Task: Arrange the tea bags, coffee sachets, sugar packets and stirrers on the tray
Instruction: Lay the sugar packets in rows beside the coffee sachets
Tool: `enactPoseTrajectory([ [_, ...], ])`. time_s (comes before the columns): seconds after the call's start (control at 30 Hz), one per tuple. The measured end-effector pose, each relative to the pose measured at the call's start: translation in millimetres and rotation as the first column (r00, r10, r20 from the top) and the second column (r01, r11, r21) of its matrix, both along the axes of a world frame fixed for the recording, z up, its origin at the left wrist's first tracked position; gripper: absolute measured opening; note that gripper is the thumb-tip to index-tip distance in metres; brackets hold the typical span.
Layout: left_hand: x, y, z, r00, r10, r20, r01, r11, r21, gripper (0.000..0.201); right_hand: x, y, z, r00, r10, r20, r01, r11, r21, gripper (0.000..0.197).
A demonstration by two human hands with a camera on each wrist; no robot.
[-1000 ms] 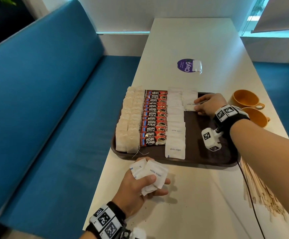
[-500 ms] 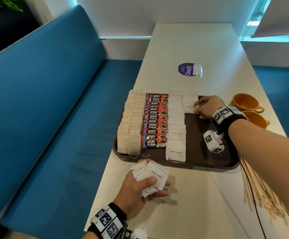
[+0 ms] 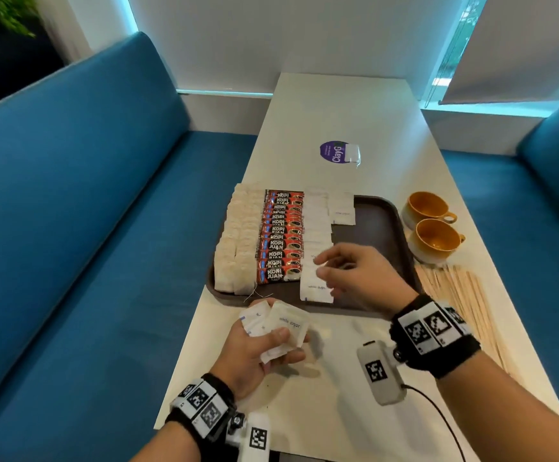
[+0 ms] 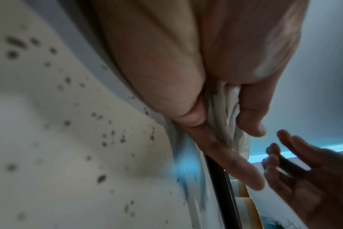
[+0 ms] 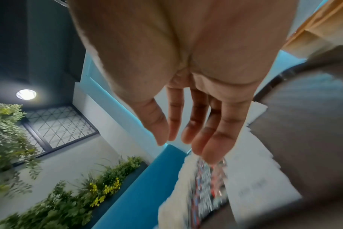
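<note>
**A:** Starting at the left, what can't I make out from here?

**B:** The tea bags [image 3: 238, 241] run in two pale rows along the left side of the brown tray [image 3: 376, 221]; any tags or print on them are too small for me to read. In my right wrist view that whole side is smeared by blur.

**A:** And the writing?

**B:** Next along, the red coffee sachets [image 3: 281, 236] read "KOPI JUAN", overlapping so only the nearest shows in full. Then the column of sugar packets [image 3: 318, 228]; I read "white sugar" on the nearest one.

**A:** My hands?

**B:** My left hand [image 3: 258, 351] sits on the white table [image 3: 304, 395] just in front of the tray, thumb and fingers clamped on a bundle of loose sugar packets [image 3: 284, 325], the top one marked "white sugar". My right hand [image 3: 354, 278] hovers over the tray's near edge, fingers spread and holding nothing.

**A:** Further right?

**B:** A purple "ClayG" sticker [image 3: 336, 152] further back on the table, two orange cups [image 3: 433, 228], and wooden stirrers [image 3: 461, 301] on the table beside the tray, partly hidden behind my right wrist.
</note>
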State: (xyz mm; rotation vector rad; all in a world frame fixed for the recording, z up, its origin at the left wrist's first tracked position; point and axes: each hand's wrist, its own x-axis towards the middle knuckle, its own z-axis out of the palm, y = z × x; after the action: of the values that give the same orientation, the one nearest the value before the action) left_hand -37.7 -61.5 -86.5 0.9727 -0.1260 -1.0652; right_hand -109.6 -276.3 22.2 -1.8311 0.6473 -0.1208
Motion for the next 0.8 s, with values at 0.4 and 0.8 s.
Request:
enactPoseTrajectory([
  [0.4, -7, 0, 2, 1.000, 0.010, 0.024, -0.011, 0.998, 0.059, 0.076, -44, 57, -59, 0.983, -0.183, 0.017, 0.169, 0.934, 0.315, 0.019],
  [0.8, -6, 4, 8, 0.999, -0.049, -0.021, 0.049, 0.998, -0.027, 0.058, -48, 58, -53, 0.989, -0.146, -0.025, 0.148, 0.970, 0.194, 0.013],
])
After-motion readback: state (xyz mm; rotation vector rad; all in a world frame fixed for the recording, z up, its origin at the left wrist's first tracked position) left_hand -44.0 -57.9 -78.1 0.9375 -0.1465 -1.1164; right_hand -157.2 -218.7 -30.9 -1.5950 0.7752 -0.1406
